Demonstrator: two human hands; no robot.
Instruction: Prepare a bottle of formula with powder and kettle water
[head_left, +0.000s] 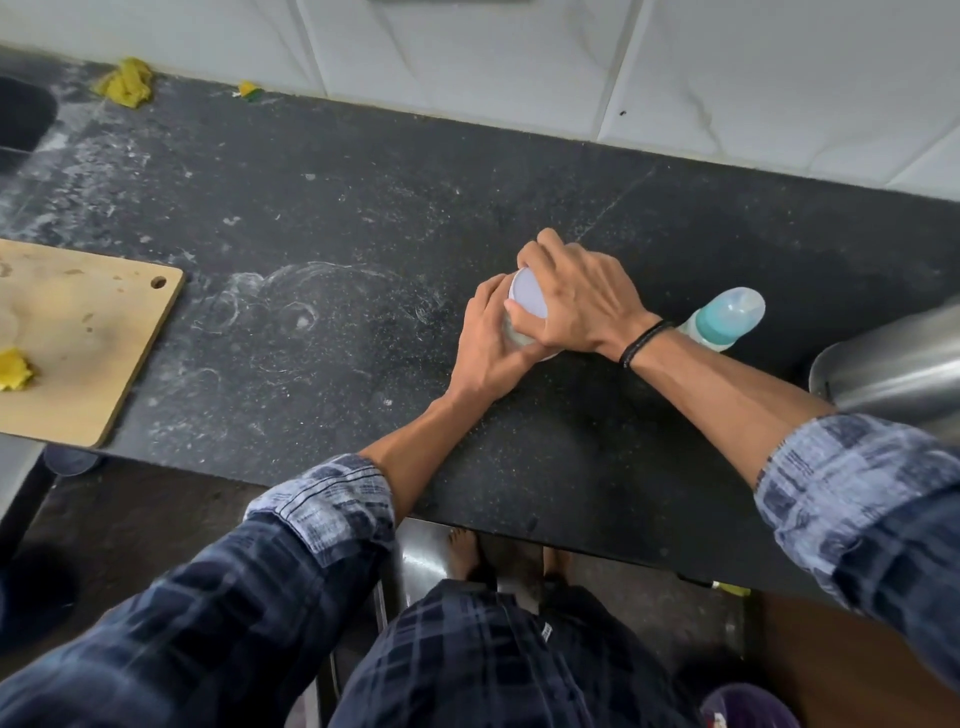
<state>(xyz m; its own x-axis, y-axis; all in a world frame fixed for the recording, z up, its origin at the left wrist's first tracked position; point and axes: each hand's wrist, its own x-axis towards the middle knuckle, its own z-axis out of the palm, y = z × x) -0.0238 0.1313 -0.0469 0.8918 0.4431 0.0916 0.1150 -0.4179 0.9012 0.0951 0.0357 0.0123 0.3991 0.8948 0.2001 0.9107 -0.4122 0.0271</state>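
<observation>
At frame centre, left hand (485, 345) clasps a jar (516, 336) on the tabletop (363, 234) while right hand (584, 301) grips its white lid (528, 293).

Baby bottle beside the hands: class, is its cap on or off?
On. A clear dome cap covers the teal collar of the baby bottle.

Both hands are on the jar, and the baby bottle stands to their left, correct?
Not quite: the head view shows the bottle to their right, by the right wrist. The left hand and right hand do hold the jar.
</observation>
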